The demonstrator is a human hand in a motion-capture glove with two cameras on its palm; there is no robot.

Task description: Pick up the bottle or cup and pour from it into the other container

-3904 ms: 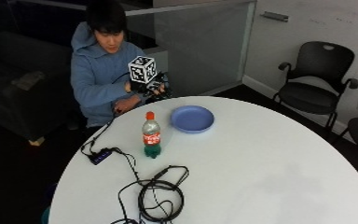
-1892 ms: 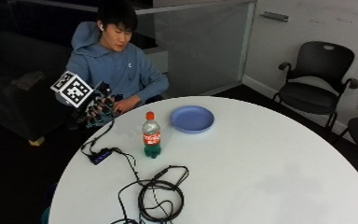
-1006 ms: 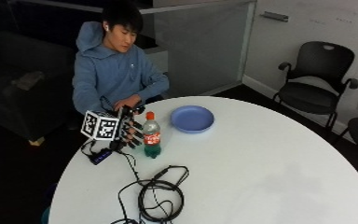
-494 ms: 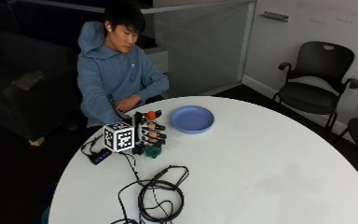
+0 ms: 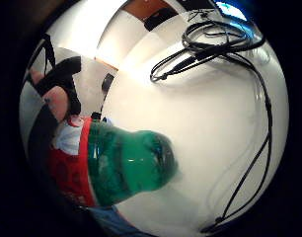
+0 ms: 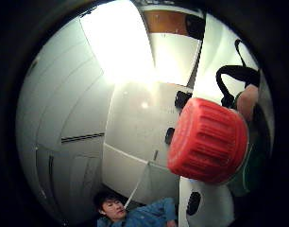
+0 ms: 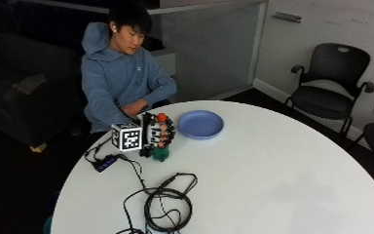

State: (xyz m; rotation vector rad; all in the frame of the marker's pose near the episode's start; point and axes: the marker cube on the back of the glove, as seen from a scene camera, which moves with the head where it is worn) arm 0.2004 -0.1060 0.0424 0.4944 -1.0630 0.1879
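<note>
bottle [image 5: 126, 165]: glossy green plastic | cap [image 6: 208, 140]: ridged red plastic | table [image 7: 290, 180]: smooth white | plate [image 7: 201, 124]: matt blue

Your gloved right hand [image 7: 156, 133] was raised in front of your chest at the start, then swung out to the left edge of the table, and has since come in low from the left to the bottle [image 7: 161, 146]. Now its fingers [image 7: 164, 134] are wrapped round the bottle's red label, hiding most of it from the outside view; only the red cap [image 7: 162, 117] and the green base show. The bottle stands on the white table [image 7: 271, 185] at the same spot, just left of the blue plate [image 7: 201, 124].
</note>
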